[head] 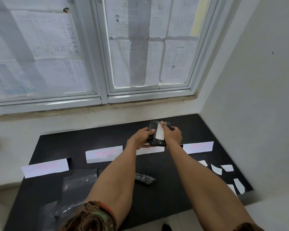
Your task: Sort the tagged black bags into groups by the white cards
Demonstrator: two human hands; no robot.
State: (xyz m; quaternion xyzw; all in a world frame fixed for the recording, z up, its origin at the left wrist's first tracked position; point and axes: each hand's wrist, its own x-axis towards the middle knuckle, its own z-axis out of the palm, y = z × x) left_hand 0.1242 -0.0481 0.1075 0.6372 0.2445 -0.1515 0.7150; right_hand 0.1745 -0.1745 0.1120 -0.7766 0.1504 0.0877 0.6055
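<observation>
Pretty plain corner tbh. A big window with a pale grey-white metal frame [104, 64] fills the back. Both panes are covered with printed white paper sheets [53, 39], so the daylight comes through soft and greyish. Under it runs a scuffed off-white plaster sill [57, 120]. A bare white painted wall [257, 80] closes off the right side. The work surface is a matte black rectangular board [157, 197] lying on a white counter [2, 182], far right corner up against that wall.
</observation>
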